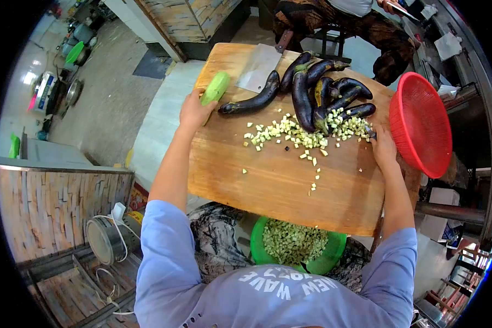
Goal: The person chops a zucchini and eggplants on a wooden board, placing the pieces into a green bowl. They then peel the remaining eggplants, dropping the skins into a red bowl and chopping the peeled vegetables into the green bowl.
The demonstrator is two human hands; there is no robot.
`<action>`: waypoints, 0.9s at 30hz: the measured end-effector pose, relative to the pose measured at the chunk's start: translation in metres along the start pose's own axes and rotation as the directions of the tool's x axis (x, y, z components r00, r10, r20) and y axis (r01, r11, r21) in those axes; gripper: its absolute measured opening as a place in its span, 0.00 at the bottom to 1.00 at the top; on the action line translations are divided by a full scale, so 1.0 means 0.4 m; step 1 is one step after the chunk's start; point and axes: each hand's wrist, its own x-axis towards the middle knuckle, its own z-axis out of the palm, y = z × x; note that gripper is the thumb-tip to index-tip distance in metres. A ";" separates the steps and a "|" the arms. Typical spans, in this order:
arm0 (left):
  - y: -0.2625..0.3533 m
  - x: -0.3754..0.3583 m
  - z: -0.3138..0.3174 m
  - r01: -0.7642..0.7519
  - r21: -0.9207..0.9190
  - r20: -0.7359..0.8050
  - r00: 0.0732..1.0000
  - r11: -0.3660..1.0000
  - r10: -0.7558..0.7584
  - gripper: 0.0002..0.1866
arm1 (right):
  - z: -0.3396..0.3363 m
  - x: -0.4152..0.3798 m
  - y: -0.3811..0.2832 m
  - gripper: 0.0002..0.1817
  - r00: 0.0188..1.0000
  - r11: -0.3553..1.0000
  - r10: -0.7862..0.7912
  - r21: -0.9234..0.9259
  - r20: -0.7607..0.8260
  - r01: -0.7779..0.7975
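My left hand (194, 111) is closed around a pale green, elongated vegetable (217, 87) that looks like a peeled eggplant, at the board's left edge. At the right side, my right hand (384, 145) has its fingers curled by a small dark grey thing (370, 132) too small to name. Diced pale cubes (290, 131) lie scattered between the hands. Behind them several whole purple eggplants (302, 98) are heaped, and one eggplant (254, 98) points toward my left hand. A cleaver (259, 66) lies flat beyond it. All rest on the wooden cutting board (246, 169).
A red plastic basket (421, 126) leans at the board's right edge. Below the near edge, a green basin (333, 257) holds many diced cubes. Across the board sits another person (333, 27), whose hand (388, 5) holds something whitish. A metal bucket-like container (106, 240) stands at left.
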 end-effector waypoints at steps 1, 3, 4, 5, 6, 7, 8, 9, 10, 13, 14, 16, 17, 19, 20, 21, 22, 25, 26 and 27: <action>-0.005 0.004 -0.001 0.013 -0.018 0.007 1.000 1.000 -0.013 0.29 | -0.008 -0.008 -0.002 0.17 1.000 1.000 -0.002 0.009 -0.006 0.002; 0.006 0.001 -0.005 -0.087 0.050 -0.083 0.992 0.995 0.091 0.29 | -0.025 -0.027 -0.007 0.16 1.000 1.000 -0.001 0.026 -0.021 0.002; 0.019 -0.007 -0.008 -0.189 0.146 -0.169 0.962 0.971 0.213 0.28 | -0.027 -0.038 -0.005 0.14 0.996 0.997 -0.012 0.074 -0.086 0.019; 0.034 -0.012 -0.011 -0.278 0.249 -0.243 0.910 0.928 0.337 0.28 | -0.024 -0.047 -0.004 0.13 0.988 0.992 -0.020 0.121 -0.154 0.039; 0.065 -0.020 -0.014 -0.356 0.224 -0.176 0.901 0.907 0.397 0.27 | -0.019 -0.059 0.000 0.11 0.975 0.984 -0.024 0.165 -0.222 0.061; 0.105 -0.031 -0.010 -0.432 0.193 -0.110 0.883 0.881 0.457 0.27 | -0.005 -0.078 0.010 0.10 0.978 0.956 0.033 0.292 -0.207 0.029; 0.143 -0.040 -0.004 -0.503 0.156 -0.047 0.856 0.850 0.515 0.26 | 0.013 -0.102 0.022 0.08 0.979 0.911 0.087 0.413 -0.186 -0.002; 0.170 -0.045 0.011 -0.523 0.166 0.050 0.851 0.836 0.523 0.26 | 0.016 -0.128 0.031 0.06 0.977 0.849 0.135 0.527 -0.162 -0.030; 0.190 -0.048 0.035 -0.544 0.173 0.144 0.838 0.821 0.526 0.26 | -0.002 -0.165 0.006 0.05 0.971 0.653 0.237 0.737 0.015 -0.171; 0.185 -0.049 0.118 -0.576 0.169 0.142 0.817 0.800 0.558 0.24 | -0.028 -0.285 -0.044 0.05 0.934 0.370 0.282 0.873 0.219 -0.317; 0.189 -0.051 0.134 -0.581 0.162 0.094 0.814 0.798 0.573 0.23 | -0.043 -0.324 -0.065 0.05 0.917 0.311 0.303 0.883 0.259 -0.352; 0.247 -0.092 0.092 -0.367 -0.128 0.022 0.928 0.921 0.373 0.20 | -0.057 -0.401 -0.095 0.01 0.872 0.103 0.375 0.921 0.315 -0.377; 0.269 -0.114 0.072 -0.244 -0.272 0.017 0.966 0.931 0.259 0.18 | -0.061 -0.431 -0.106 0.01 0.846 -0.007 0.403 0.925 0.350 -0.379; 0.304 -0.152 0.040 0.128 -0.797 0.203 0.977 0.590 0.062 0.17 | -0.052 -0.476 -0.124 0.03 0.825 -0.131 0.376 0.905 0.423 -0.404; 0.322 -0.188 0.031 0.272 -0.905 0.302 0.952 0.327 0.043 0.20 | -0.049 -0.507 -0.137 0.04 0.812 -0.194 0.357 0.887 0.462 -0.419; 0.342 -0.223 0.023 0.397 -0.917 0.399 0.915 0.035 0.055 0.22 | -0.054 -0.526 -0.157 0.04 0.826 -0.212 0.324 0.886 0.461 -0.412; 0.362 -0.260 0.015 0.452 -0.889 0.439 0.887 -0.073 0.145 0.25 | -0.061 -0.531 -0.181 0.04 0.841 -0.231 0.295 0.887 0.455 -0.399; 0.440 -0.397 0.003 0.584 -0.751 0.497 0.808 -0.309 0.318 0.26 | -0.109 -0.555 -0.235 0.05 0.887 -0.250 0.201 0.897 0.416 -0.364; 0.469 -0.446 -0.003 0.595 -0.742 0.509 0.800 -0.308 0.319 0.27 | -0.135 -0.567 -0.248 0.04 0.888 -0.224 0.193 0.900 0.417 -0.374; 0.471 -0.483 0.015 0.578 -0.769 0.502 0.810 -0.271 0.302 0.26 | -0.155 -0.580 -0.254 0.04 0.887 -0.198 0.190 0.902 0.420 -0.385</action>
